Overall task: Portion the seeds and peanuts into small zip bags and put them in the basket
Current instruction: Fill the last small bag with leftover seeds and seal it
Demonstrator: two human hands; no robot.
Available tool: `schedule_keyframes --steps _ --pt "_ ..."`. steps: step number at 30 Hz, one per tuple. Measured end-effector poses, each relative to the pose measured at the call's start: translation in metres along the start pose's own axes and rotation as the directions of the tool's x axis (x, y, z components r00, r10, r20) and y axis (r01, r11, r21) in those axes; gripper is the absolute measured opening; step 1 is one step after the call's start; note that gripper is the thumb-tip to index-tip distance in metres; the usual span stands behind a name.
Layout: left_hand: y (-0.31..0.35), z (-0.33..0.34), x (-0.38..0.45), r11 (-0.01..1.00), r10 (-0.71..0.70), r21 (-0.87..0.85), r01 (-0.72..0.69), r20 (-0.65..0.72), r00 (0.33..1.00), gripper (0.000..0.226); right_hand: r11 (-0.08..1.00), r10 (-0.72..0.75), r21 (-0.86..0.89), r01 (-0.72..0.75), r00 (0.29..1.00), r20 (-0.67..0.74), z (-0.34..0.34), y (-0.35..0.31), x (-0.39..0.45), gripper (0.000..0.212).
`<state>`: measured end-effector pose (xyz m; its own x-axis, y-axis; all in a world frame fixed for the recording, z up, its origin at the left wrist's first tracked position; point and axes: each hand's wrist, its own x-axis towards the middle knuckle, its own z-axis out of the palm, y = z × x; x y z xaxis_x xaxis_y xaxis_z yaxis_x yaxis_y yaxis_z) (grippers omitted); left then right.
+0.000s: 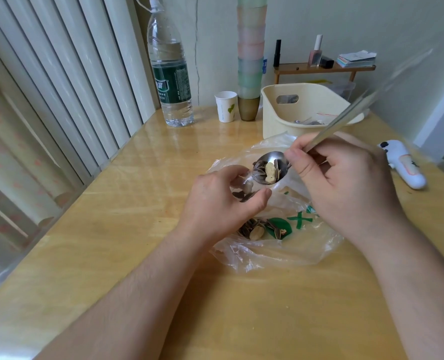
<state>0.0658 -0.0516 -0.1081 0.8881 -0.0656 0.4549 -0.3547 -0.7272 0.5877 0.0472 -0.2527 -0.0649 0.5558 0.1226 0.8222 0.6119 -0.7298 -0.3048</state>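
Head view: right hand (345, 188) pinches spoon (270, 168) w/ seeds, peanut; left hand (215, 201) fingers curled round small zip bag (244, 189), partly filled. Basket (293, 115) already holds some bags; more mix left in plastic bag (280, 245) on tabletop.

Both my forearms are bare from the bottom edge of the view up to the wrists, with no sleeve showing on either. Fine, sparse hair runs along them. My left hand (217, 203), toward nine o'clock, and my right hand (345, 188), toward three o'clock, are ungloved. My thumbnails are short and unpainted. I see no ring, watch or band on them.
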Motion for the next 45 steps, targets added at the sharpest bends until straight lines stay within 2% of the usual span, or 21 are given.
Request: schedule_keyframes --steps 11,27,41,45 --pt "0.0019 -0.0006 0.0016 0.999 -0.035 -0.012 0.035 -0.037 0.999 0.058 0.995 -0.095 -0.003 0.096 0.995 0.043 -0.0002 0.0000 -0.0007 0.025" --pt "-0.0024 0.0007 0.0022 0.999 -0.036 -0.031 0.034 -0.054 0.998 0.062 0.991 -0.136 0.003 0.136 0.990 0.043 0.0002 -0.0011 0.0003 0.017" --pt "-0.0039 0.0001 0.0035 0.999 -0.029 -0.030 0.027 -0.074 0.997 0.059 0.987 -0.160 0.028 0.159 0.986 0.037 -0.0002 -0.0005 0.0000 0.016" --pt "-0.0037 -0.0005 0.0030 1.000 -0.022 -0.010 0.021 -0.052 0.998 0.052 0.985 -0.167 0.054 0.165 0.985 0.044 0.0016 0.0003 0.0000 0.017"
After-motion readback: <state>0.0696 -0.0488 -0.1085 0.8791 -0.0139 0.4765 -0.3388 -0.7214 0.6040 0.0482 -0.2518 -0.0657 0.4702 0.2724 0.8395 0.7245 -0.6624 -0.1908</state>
